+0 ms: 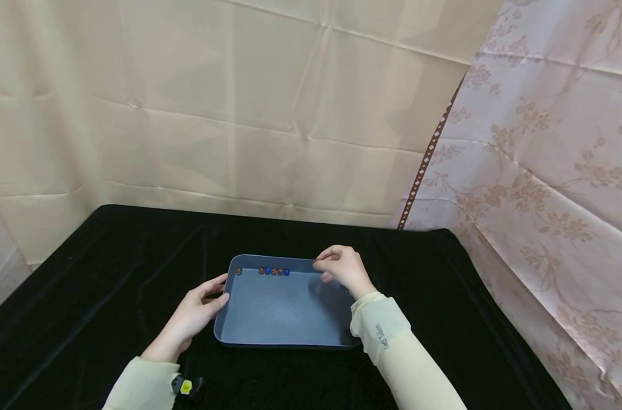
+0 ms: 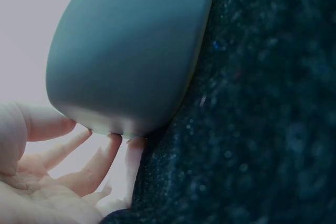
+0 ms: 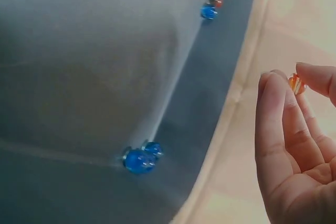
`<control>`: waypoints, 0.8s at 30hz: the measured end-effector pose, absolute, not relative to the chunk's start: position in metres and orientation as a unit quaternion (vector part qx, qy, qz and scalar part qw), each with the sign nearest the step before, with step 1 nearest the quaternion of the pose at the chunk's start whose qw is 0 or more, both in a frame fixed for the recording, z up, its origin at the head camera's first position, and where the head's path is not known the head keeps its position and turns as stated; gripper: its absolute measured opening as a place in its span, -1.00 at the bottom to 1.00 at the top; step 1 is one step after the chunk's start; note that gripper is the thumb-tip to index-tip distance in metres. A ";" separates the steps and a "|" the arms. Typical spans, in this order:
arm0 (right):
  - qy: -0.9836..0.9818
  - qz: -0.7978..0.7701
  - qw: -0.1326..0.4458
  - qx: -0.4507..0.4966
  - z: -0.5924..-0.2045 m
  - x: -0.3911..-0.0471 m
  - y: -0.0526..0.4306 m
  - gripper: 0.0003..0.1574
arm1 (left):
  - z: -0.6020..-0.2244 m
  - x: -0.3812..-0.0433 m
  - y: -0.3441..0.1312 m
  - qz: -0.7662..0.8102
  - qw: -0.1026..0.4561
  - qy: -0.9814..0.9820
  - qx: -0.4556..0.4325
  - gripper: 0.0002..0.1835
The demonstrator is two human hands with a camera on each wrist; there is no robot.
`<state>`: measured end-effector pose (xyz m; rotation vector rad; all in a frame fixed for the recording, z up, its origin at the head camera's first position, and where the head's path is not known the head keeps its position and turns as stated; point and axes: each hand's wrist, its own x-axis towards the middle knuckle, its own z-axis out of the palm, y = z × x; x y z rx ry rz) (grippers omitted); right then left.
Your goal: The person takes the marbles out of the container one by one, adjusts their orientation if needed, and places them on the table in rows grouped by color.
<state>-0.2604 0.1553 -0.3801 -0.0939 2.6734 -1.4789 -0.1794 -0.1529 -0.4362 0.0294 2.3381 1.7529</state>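
Note:
A shallow blue-grey tray [image 1: 280, 319] lies on a black cloth. My left hand [image 1: 195, 313] is at the tray's left side, its fingertips [image 2: 113, 139] touching the outer wall. Above the tray's far right part, my right hand [image 1: 344, 269] pinches a small orange glass marble [image 3: 296, 84] between thumb and fingertips. Along the far wall inside the tray runs a short row of orange, brown and blue marbles [image 1: 274, 271]. One brownish marble [image 1: 239, 271] sits apart in the far left corner. Blue marbles [image 3: 139, 161] lie together in the far right corner, mostly hidden by my hand in the head view.
The black cloth [image 1: 111, 273] covers the table around the tray. Behind it hangs a cream curtain [image 1: 188, 114], and a pink floral curtain [image 1: 556, 188] is on the right. A dark band with a yellow-green patch [image 1: 186, 387] is on my left wrist.

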 end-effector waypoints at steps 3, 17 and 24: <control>0.861 -0.505 0.045 -0.034 -0.376 -0.258 0.157 -0.85 | -0.436 -0.179 -0.153 0.595 0.108 0.796 0.009 -0.41; 0.830 -0.550 0.064 -0.066 -0.360 -0.245 0.159 -0.71 | -0.437 -0.180 -0.153 0.594 0.111 0.796 0.006 -0.41; 0.819 -0.562 0.075 -0.081 -0.354 -0.235 0.157 -0.75 | -0.437 -0.179 -0.153 0.590 0.112 0.799 0.006 -0.41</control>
